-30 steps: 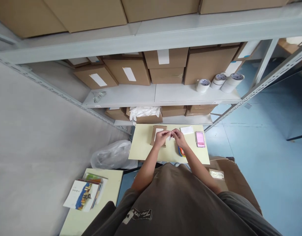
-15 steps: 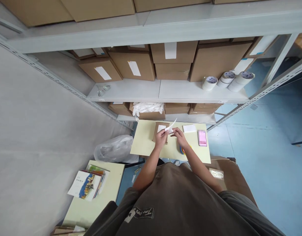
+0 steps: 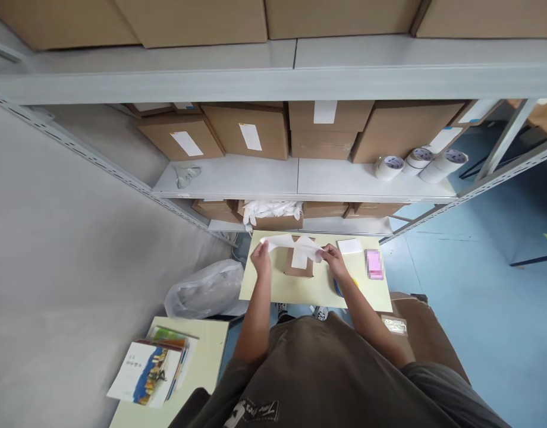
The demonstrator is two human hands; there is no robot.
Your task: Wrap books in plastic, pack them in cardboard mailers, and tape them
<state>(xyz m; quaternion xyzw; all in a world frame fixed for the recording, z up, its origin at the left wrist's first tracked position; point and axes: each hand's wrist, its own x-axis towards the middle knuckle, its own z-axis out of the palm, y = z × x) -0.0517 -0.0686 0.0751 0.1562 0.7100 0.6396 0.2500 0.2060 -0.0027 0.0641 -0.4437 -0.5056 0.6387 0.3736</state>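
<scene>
Both forearms stretch forward over the desk (image 3: 277,289). The left hand (image 3: 261,258) and right hand (image 3: 335,260) each pinch an end of a white paper strip (image 3: 280,240), stretched above the small brown box (image 3: 292,271) between them. The fingertips are too small to make out, and I cannot tell whether the strip is one piece.

Table (image 3: 291,292) front lies bare; box (image 3: 299,267), pad (image 3: 349,246) and phone (image 3: 374,264) crowd its back.

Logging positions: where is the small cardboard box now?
In the head view, the small cardboard box sits on the pale yellow table between the left hand and right hand, below the white strip they hold.
</scene>
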